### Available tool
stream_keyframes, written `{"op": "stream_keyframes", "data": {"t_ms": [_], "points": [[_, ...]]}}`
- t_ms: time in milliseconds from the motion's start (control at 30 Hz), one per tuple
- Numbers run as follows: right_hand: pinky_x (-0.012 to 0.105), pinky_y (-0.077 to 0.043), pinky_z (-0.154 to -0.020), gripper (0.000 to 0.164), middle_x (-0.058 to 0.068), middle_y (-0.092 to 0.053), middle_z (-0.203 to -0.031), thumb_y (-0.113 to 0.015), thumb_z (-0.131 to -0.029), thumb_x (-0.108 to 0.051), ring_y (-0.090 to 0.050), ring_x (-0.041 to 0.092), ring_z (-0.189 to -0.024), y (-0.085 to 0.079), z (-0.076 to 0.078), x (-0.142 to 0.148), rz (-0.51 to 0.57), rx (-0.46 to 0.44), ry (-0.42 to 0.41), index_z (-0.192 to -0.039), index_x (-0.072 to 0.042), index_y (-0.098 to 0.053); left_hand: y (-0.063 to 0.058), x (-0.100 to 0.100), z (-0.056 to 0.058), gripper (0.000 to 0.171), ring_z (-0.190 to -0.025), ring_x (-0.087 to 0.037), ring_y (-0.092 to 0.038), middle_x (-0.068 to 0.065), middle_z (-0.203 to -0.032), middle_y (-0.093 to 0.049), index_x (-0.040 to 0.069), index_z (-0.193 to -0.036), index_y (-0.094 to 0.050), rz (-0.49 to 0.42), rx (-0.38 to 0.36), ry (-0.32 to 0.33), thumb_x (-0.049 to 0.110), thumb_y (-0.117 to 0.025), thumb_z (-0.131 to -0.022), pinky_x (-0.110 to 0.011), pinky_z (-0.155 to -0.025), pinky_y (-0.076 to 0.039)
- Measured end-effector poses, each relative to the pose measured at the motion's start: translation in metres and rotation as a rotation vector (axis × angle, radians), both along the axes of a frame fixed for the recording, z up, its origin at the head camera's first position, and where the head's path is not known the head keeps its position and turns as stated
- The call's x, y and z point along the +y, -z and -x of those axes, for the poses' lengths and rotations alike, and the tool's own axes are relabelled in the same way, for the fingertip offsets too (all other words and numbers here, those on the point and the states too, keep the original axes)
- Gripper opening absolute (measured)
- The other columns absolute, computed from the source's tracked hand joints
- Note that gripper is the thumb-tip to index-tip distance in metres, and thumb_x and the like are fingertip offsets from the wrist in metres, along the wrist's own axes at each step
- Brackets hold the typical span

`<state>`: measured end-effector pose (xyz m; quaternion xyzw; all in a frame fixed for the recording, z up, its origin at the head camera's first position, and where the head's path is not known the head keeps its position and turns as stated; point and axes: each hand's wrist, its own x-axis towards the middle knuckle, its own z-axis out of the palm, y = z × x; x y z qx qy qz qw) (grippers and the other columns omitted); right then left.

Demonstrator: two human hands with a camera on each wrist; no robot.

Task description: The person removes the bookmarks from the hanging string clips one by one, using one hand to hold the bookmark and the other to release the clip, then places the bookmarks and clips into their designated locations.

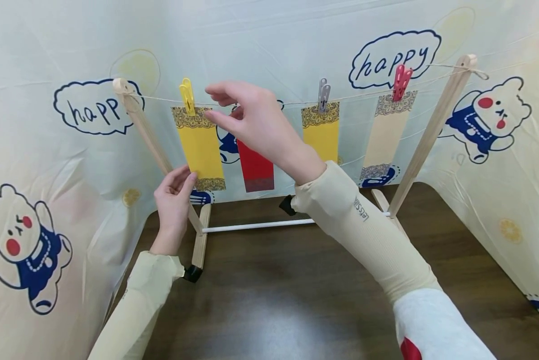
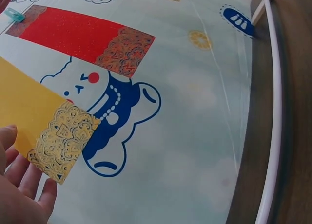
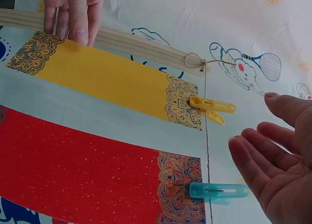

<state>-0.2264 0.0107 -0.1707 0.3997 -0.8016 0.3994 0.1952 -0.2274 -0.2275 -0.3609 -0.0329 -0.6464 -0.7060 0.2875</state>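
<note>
My left hand (image 1: 173, 200) pinches the lower left edge of a yellow paper strip (image 1: 201, 150), thumb in front and fingers behind. The strip hangs from a string (image 3: 206, 151) by a yellow clothespin (image 3: 212, 105) at its patterned top. My right hand (image 1: 262, 120) is raised just right of that clothespin, fingers loosely bent and apart, holding nothing. Behind the hand in the head view is a red paper strip (image 1: 256, 167), its top hidden there. A teal clothespin (image 3: 217, 190) clips it to the string in the right wrist view.
Farther right, a grey clothespin (image 1: 323, 95) holds another yellow strip (image 1: 321, 135) and a red clothespin (image 1: 402, 82) holds a beige strip (image 1: 388, 132). Wooden posts (image 1: 431, 135) carry the string, joined low down by a white rod (image 1: 260, 225) above the brown table (image 1: 269, 290). Printed cloth (image 1: 296, 30) surrounds the rack.
</note>
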Motion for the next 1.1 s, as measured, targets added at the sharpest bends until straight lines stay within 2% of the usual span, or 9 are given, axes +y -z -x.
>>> {"op": "stream_keyframes", "data": {"t_ms": [233,333,500,600,800,1100], "points": [[0.016,-0.05,-0.095,0.046,0.008,-0.066,-0.14,-0.072,-0.1,-0.023,-0.064,0.014,-0.122,-0.013,0.012,-0.009,-0.055,0.056,0.007,-0.142,-0.004,-0.062,-0.001,0.002,0.001,0.033,-0.098,-0.012,-0.072,0.001,-0.109,-0.076,0.003,-0.127,-0.071,-0.032,-0.013,0.015,0.008,-0.075,-0.096,-0.019,-0.091,-0.056],[0.015,-0.048,-0.097,0.047,0.007,-0.064,-0.143,-0.071,-0.101,-0.023,-0.063,0.014,-0.124,-0.019,0.017,-0.013,-0.089,0.053,0.017,-0.144,-0.005,-0.06,-0.001,0.002,0.002,0.03,-0.095,-0.011,-0.073,0.002,-0.105,-0.077,0.003,-0.125,-0.073,-0.053,-0.005,0.008,0.006,-0.076,-0.095,-0.02,-0.089,-0.056],[0.011,-0.046,-0.094,0.049,0.004,-0.062,-0.144,-0.067,-0.103,-0.028,-0.062,0.01,-0.118,-0.028,0.021,-0.022,-0.159,0.031,0.084,-0.147,-0.01,-0.058,-0.002,0.003,0.003,0.026,-0.09,-0.009,-0.073,0.003,-0.1,-0.078,0.001,-0.12,-0.075,-0.079,0.027,-0.002,0.004,-0.076,-0.095,-0.02,-0.085,-0.057],[0.01,-0.046,-0.094,0.051,0.001,-0.061,-0.147,-0.066,-0.103,-0.032,-0.061,0.008,-0.117,-0.032,0.022,-0.027,-0.211,-0.004,0.122,-0.149,-0.013,-0.056,-0.002,0.004,0.004,0.025,-0.089,-0.009,-0.073,0.003,-0.1,-0.079,0.0,-0.119,-0.075,-0.083,0.037,-0.001,0.006,-0.076,-0.095,-0.02,-0.084,-0.057],[0.012,-0.043,-0.104,0.052,0.0,-0.058,-0.151,-0.069,-0.102,-0.029,-0.055,0.01,-0.132,-0.036,0.027,-0.039,-0.196,-0.106,0.097,-0.15,-0.014,-0.056,-0.002,0.004,0.004,0.025,-0.089,-0.01,-0.072,0.002,-0.101,-0.079,-0.003,-0.118,-0.075,-0.086,0.032,0.004,0.007,-0.076,-0.094,-0.02,-0.084,-0.057],[0.013,-0.042,-0.105,0.05,0.002,-0.061,-0.147,-0.069,-0.102,-0.027,-0.059,0.009,-0.129,-0.034,0.032,-0.047,-0.165,-0.233,0.134,-0.147,-0.012,-0.057,-0.003,0.003,0.004,0.022,-0.085,-0.009,-0.07,0.003,-0.097,-0.079,-0.003,-0.114,-0.076,-0.075,0.03,-0.002,0.007,-0.077,-0.094,-0.02,-0.082,-0.057]]}}
